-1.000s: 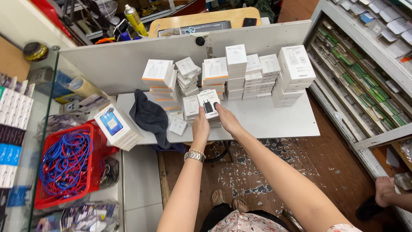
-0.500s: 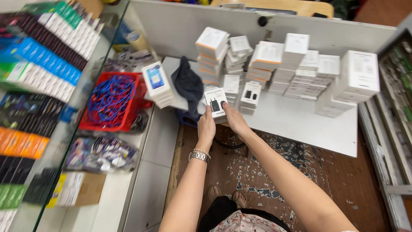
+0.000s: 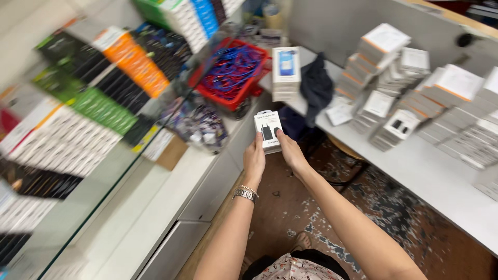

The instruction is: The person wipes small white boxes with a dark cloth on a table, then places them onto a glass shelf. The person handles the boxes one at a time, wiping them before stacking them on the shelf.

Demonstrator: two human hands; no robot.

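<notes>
I hold a small white box (image 3: 268,130) with a black charger pictured on its front, upright in front of me. My left hand (image 3: 254,157) grips its left side and my right hand (image 3: 290,150) grips its right side. A metal bracelet (image 3: 245,193) is on my left wrist. The box is off the white table (image 3: 415,161), above the floor, between the table and the white counter (image 3: 171,197) at my left.
Several stacks of white boxes (image 3: 415,88) cover the table; a dark cloth (image 3: 315,85) and another stack of white boxes (image 3: 286,72) lie at its near end. A red basket of blue cables (image 3: 231,70) sits on the counter. Glass shelves with coloured packets (image 3: 88,93) stand at left.
Both hands have lifted the charger box off the table and carried it leftward toward the counter. My view has swung left, so the shelves now fill the left half.
</notes>
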